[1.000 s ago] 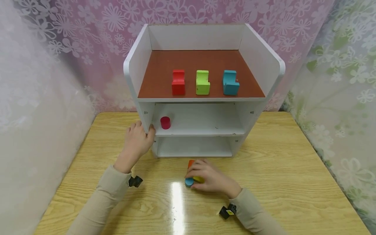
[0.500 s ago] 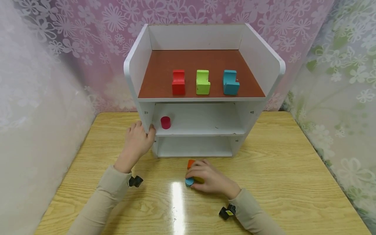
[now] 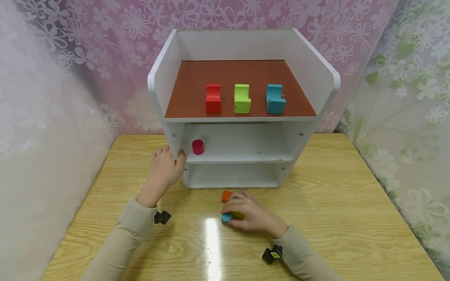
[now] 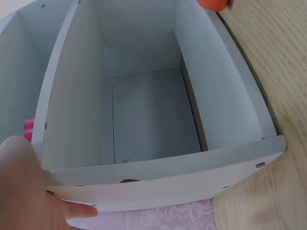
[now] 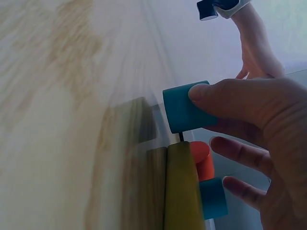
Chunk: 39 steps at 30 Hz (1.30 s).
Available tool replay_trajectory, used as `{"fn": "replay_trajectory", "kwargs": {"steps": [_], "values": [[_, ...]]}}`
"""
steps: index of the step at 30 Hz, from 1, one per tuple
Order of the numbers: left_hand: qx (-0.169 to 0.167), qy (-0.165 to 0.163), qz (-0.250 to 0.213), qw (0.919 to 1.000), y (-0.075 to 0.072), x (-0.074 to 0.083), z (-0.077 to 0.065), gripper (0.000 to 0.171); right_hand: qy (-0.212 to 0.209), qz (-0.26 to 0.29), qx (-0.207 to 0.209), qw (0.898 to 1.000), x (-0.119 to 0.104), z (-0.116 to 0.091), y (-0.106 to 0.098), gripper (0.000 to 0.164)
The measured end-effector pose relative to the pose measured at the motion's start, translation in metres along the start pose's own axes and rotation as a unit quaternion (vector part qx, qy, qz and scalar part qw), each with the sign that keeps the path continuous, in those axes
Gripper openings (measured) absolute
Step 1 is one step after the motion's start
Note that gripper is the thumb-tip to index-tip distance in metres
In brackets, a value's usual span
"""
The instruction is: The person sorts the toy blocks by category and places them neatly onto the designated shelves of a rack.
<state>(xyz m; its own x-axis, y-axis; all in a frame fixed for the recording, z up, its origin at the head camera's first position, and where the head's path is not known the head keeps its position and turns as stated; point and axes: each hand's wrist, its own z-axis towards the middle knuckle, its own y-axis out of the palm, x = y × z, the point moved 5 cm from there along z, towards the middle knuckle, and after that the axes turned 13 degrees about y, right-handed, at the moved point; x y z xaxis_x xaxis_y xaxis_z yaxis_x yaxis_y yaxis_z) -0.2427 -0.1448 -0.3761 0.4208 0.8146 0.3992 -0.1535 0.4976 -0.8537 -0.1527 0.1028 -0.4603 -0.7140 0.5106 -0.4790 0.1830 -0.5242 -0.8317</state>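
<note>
My left hand (image 3: 164,168) holds the front edge of the white shelf unit's left side panel (image 4: 158,184), with the thumb on the inner side. Low over the table, my right hand (image 3: 247,212) pinches a blue cylinder block (image 5: 184,106) between thumb and fingers. Beside and partly under that hand lies a yellow block (image 5: 183,189), mostly covered in the head view. An orange cylinder block (image 3: 226,196) is just beyond the fingers, in front of the shelf. A second blue block (image 5: 213,199) shows near the other fingertips in the right wrist view.
A dark red cylinder (image 3: 198,147) stands on the middle shelf at left. Red (image 3: 213,99), green (image 3: 242,99) and blue (image 3: 275,99) chair-shaped blocks stand in a row on the brown top. The wooden table (image 3: 334,210) carries the shelf unit.
The orange block has shifted slightly left, and more of it shows past my right fingers. Both hands have stayed nearly still.
</note>
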Motion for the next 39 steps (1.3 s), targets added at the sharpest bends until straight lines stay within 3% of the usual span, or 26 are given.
{"fn": "replay_trajectory", "kwargs": {"steps": [18, 39], "values": [[0.001, -0.002, -0.003, 1.0, 0.0, -0.001, 0.0, 0.053, -0.094, -0.02, 0.072, 0.993, -0.02, 0.015, -0.028, 0.031], [0.0, -0.003, 0.0, 1.0, 0.001, -0.001, 0.0, 0.053, -0.114, 0.007, 0.131, 0.985, -0.049, 0.046, -0.096, 0.021]]}}
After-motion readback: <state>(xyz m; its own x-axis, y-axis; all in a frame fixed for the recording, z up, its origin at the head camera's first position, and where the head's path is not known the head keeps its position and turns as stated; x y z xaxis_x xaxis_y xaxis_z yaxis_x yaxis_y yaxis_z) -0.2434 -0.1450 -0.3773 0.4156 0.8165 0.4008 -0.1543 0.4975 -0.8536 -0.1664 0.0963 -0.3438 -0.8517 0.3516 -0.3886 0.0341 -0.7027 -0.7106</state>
